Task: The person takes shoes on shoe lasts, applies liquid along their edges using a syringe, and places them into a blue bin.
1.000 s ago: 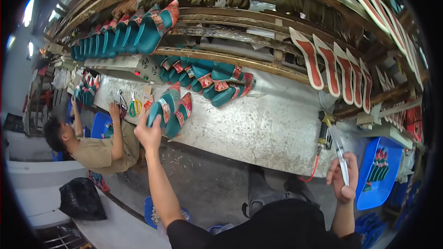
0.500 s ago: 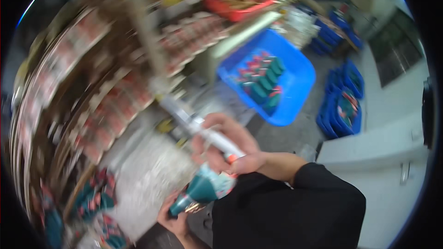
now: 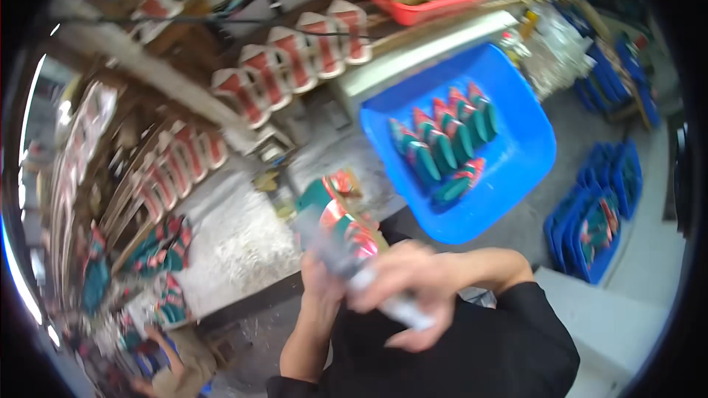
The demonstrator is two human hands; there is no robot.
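My left hand [image 3: 321, 278] is closed at the lower end of a teal and red shoe upper [image 3: 338, 212], which stands tilted in front of my body. My right hand [image 3: 409, 284] is wrapped round a long tool with a white handle [image 3: 408, 312]. The tool's grey end is smeared by motion and crosses in front of the left hand and the shoe upper, so I cannot tell its kind or whether it touches the upper. Beyond the hands, a blue plastic tub [image 3: 527, 140] holds several teal and red shoe uppers [image 3: 445, 133].
A pale, worn workbench [image 3: 243, 243] lies to the left, with more uppers [image 3: 158, 247] on it. Racks carry rows of red and white pieces [image 3: 295, 55]. A red basket [image 3: 413, 11] stands at the back. Blue bins [image 3: 597, 250] are on the right. Another person [image 3: 184, 365] sits lower left.
The shoe upper has been raised and turned, and my left hand has come up beside my right. The tool has moved down to the right in my right hand. The view has shifted.
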